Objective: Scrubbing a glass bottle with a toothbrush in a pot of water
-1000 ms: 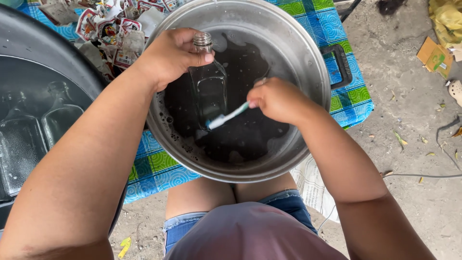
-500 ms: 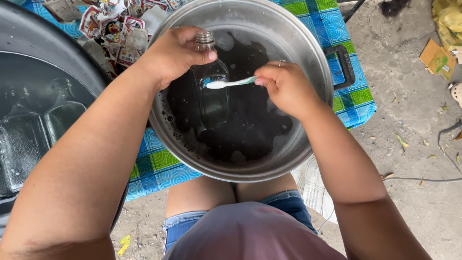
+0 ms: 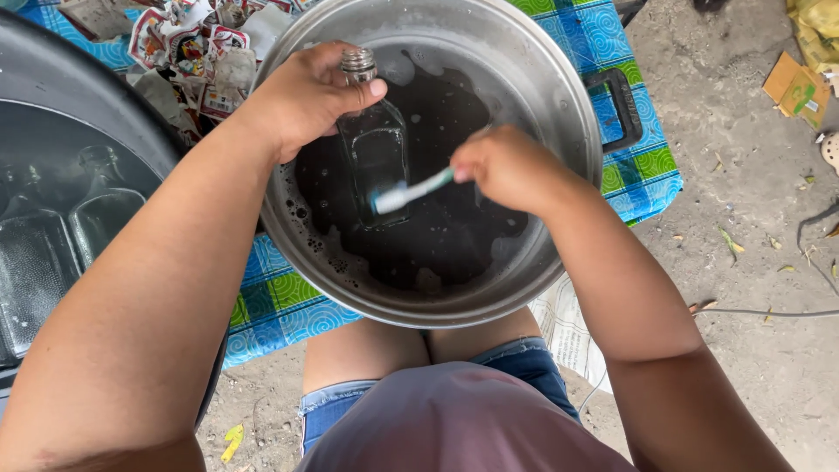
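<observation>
A bare dirt ground (image 3: 769, 262) is lying under a blue-and-green checked cloth (image 3: 638, 166), and a steel pot (image 3: 559, 105) of dark water is sitting on it just past the person's knees. Over the pot, the right hand (image 3: 502, 166) is closing around a toothbrush (image 3: 411, 192) whose head is touching a glass bottle (image 3: 376, 157), while the left hand (image 3: 306, 96) is gripping that bottle by its neck, its base dipping into the water. Farther left, a dark tub (image 3: 96, 96) is holding more bottles (image 3: 61, 236), and torn labels (image 3: 192, 44) are lying beyond.
</observation>
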